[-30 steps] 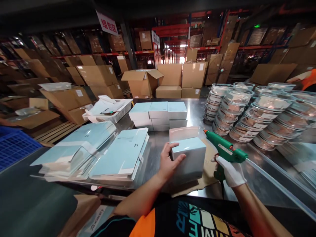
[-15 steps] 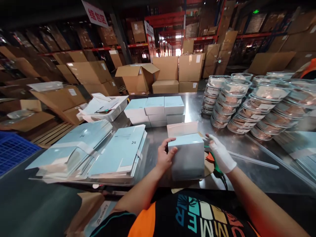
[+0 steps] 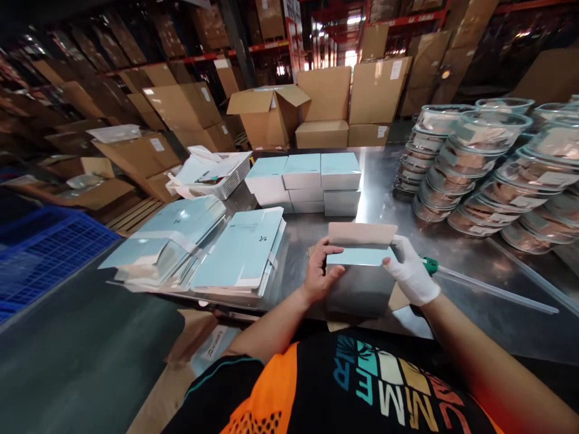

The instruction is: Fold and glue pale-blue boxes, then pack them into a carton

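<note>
Between my hands is a carton box (image 3: pixel 360 288), pale blue on top and grey on the side facing me. A pinkish-tan flap stands raised at its far edge. My bare left hand (image 3: pixel 322 272) grips the box's left side, thumb on the near face and index finger along the top. My right hand (image 3: pixel 412 272), in a white glove with bare fingertips, holds the right side by the flap and top corner. Just right of the glove, a green glue gun (image 3: pixel 429 265) shows in part, a long clear glue stick (image 3: pixel 497 289) leading from it.
Folded blue boxes (image 3: pixel 353 170) stand in two layers behind. Flat blue cartons (image 3: pixel 237 248) and bundled ones (image 3: pixel 181 223) lie left, near a white basket (image 3: pixel 233 181). Stacked glass containers (image 3: pixel 479 157) crowd the right. A blue crate (image 3: pixel 54 241) is far left.
My right hand has moved in from near the glue gun onto the box's right side. The box now tilts, its flap facing me more. My view has shifted left and downward.
</note>
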`<action>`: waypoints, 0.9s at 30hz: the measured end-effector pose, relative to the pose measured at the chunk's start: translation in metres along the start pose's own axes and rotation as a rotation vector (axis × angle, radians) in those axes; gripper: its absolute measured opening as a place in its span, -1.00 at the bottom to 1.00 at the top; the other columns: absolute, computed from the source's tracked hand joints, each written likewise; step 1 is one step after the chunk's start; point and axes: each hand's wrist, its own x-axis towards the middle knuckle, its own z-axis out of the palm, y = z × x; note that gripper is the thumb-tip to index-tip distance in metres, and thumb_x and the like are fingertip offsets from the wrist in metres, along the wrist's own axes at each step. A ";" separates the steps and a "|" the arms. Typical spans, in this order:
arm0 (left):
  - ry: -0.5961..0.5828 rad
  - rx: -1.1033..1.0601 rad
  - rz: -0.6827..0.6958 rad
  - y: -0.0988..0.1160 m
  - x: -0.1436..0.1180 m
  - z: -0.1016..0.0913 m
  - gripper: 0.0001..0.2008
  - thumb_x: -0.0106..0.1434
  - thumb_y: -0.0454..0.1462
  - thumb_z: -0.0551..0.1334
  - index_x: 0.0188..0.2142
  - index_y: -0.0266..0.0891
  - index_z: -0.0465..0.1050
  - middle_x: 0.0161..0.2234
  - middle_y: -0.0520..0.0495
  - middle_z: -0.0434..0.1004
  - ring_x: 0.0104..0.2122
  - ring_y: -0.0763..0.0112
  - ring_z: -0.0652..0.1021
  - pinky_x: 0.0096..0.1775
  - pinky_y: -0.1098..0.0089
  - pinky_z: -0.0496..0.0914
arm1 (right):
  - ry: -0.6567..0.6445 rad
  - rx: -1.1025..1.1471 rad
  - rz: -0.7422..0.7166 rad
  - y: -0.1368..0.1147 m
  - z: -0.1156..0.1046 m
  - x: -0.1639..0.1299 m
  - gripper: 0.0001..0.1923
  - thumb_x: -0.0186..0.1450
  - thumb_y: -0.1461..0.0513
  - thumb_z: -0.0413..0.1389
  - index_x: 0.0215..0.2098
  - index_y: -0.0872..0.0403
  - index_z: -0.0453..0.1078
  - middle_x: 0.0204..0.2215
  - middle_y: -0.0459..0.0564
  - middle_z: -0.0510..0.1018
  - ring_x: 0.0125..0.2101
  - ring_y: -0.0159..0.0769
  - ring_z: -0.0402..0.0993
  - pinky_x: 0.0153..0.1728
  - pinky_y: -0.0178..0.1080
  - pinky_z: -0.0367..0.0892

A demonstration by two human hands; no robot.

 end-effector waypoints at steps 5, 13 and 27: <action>0.054 -0.180 0.151 0.002 0.004 -0.001 -0.42 0.24 0.20 0.50 -0.04 -0.10 0.40 -0.03 -0.18 0.62 0.06 0.09 0.66 0.18 0.03 0.50 | -0.147 -0.082 -0.198 0.003 -0.018 -0.013 -0.46 0.02 0.07 0.57 -0.11 0.02 0.55 0.28 0.24 0.57 0.30 0.15 0.50 0.31 0.12 0.40; -0.411 -0.031 0.578 0.015 0.030 -0.025 -0.75 0.51 -0.10 0.35 0.06 -0.11 0.69 0.08 -0.19 0.75 0.38 0.03 0.50 0.34 -0.07 0.43 | -0.399 -0.234 -0.447 -0.002 -0.027 -0.027 -0.73 0.50 0.21 0.26 0.12 -0.16 0.66 0.44 0.05 0.43 0.41 -0.01 0.40 0.42 0.12 0.36; -0.421 0.050 0.244 0.003 0.010 -0.028 -0.35 0.29 0.14 0.49 0.27 -0.06 0.59 0.31 -0.30 0.58 0.46 -0.14 0.38 0.45 -0.21 0.23 | -0.239 -0.313 -0.422 0.018 -0.020 -0.041 -0.38 0.51 0.21 0.21 0.48 -0.29 0.31 0.52 0.01 0.29 0.46 -0.04 0.33 0.42 0.03 0.37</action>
